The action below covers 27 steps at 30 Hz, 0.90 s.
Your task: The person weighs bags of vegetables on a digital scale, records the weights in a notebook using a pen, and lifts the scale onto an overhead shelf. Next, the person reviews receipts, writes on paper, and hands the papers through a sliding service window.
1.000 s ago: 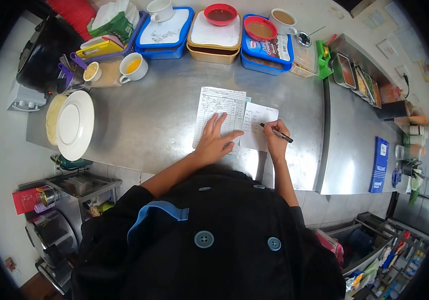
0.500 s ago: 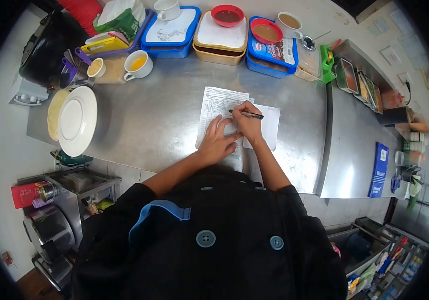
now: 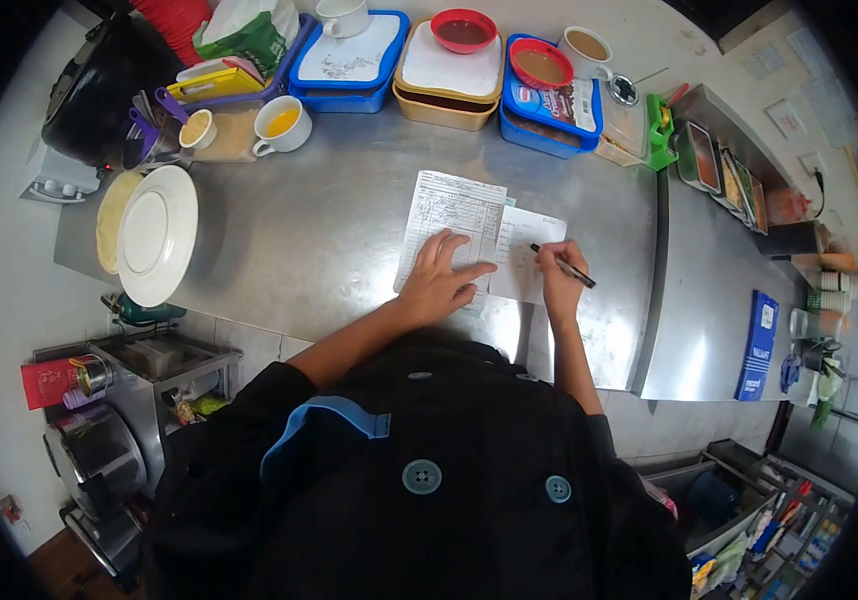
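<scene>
The ruled form (image 3: 459, 205) lies on the steel counter (image 3: 309, 230), and the left hand (image 3: 436, 280) rests across its lower part with the fingers spread and nothing gripped; the palm hides many of the rows, and the handwriting above is too small to read. Overlapping the form's right edge is a white note (image 3: 517, 262) with a few faint, illegible lines. On the note, the right hand (image 3: 561, 285) pinches a black pen (image 3: 579, 273) between thumb and fingers — the point is at the paper, though whether it touches cannot be told — and covers the note's right edge. A sliver of pale blue-green paper (image 3: 510, 201) shows between form and note; the rest is covered.

Well left of the form stands a white plate (image 3: 157, 235), partly hiding a yellowish round thing (image 3: 109, 225) whose nature is unclear. Beyond the form are a mug of yellow liquid (image 3: 284, 125), a tan tub (image 3: 449, 105) under a white sheet, and two red bowls of brown liquid (image 3: 541, 63). Farther left, a black vessel (image 3: 99, 90) fades into the dark lens border.
</scene>
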Motion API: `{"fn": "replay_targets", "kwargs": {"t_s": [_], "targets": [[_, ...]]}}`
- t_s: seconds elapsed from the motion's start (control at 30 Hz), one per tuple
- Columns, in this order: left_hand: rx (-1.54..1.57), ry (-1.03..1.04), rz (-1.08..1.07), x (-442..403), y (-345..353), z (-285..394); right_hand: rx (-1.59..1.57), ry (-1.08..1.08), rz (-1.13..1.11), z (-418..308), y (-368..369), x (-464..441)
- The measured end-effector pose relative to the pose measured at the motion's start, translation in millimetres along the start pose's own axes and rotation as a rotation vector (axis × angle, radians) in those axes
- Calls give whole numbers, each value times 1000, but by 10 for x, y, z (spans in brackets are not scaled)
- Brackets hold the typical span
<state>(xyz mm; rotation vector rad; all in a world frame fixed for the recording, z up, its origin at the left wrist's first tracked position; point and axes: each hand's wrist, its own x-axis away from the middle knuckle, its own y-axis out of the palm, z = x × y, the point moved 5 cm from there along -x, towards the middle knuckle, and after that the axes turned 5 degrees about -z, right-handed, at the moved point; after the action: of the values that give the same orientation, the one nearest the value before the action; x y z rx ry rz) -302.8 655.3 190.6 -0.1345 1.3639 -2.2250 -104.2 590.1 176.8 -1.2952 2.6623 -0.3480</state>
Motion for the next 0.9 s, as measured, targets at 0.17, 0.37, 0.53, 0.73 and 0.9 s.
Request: {"fn": "replay_targets", "kwargs": {"t_s": [0.17, 0.37, 0.53, 0.73, 0.9], "targets": [[6, 14, -10, -14, -3, 13, -175, 112, -9, 49, -104, 118], [-62, 9, -6, -12, -28, 54, -175, 47, -21, 13, 28, -46], [-34, 17, 2, -3, -37, 50, -139, 45, -11, 96, 42, -94], [-17, 14, 4, 2, -29, 42, -123, 22, -20, 124, 49, -103], [-9, 10, 5, 15, -7, 22, -54, 11, 4, 138, 39, -107]]}}
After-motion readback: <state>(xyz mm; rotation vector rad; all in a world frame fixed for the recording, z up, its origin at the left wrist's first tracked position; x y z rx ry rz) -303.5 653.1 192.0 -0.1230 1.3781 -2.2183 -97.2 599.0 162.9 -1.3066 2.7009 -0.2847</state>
